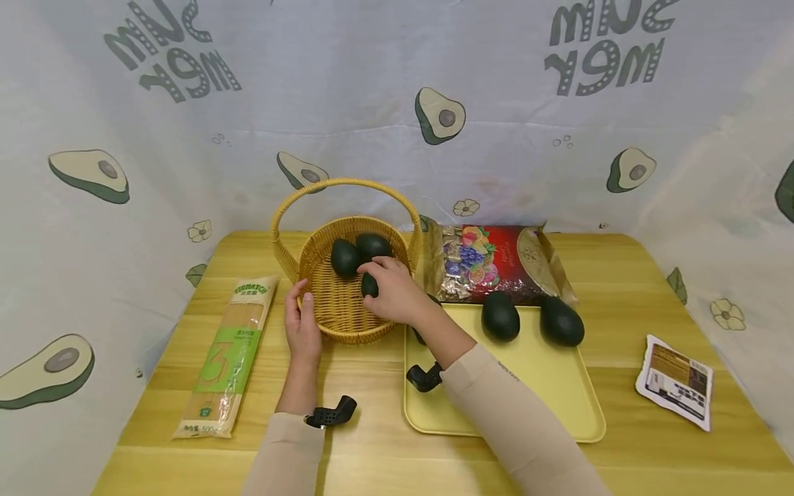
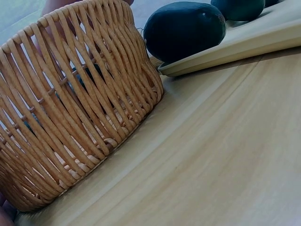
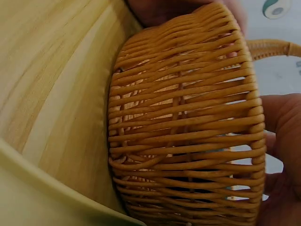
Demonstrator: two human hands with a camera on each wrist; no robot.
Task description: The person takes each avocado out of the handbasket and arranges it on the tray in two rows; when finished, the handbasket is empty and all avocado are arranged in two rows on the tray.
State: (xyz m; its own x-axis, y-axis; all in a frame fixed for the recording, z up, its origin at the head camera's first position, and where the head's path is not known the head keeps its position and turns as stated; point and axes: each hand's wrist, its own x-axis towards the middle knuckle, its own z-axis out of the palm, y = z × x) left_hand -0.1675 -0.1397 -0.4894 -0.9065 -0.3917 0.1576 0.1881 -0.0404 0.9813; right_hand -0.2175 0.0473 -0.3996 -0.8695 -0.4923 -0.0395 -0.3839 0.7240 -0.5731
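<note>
The step in hand looked like setting an avocado (image 1: 369, 285) into the wicker basket (image 1: 347, 336): the right hand (image 1: 395, 293) gripped it inside, toward 3 o'clock, with two other avocados (image 1: 344, 257) near 12 and 1. The left hand (image 1: 302, 324) held the rim at 8 o'clock, thumb within, fingers outside. The next move seemed to call for loosening the right hand's fingers gently. Whether the fruit touched the weave could not be told, since that hand covered most of it. On the tray (image 1: 558, 396), at 4 o'clock from the basket, the right forearm (image 1: 443, 331) nearly hid the closest avocado (image 2: 184, 30), plainer from the left wrist.
</note>
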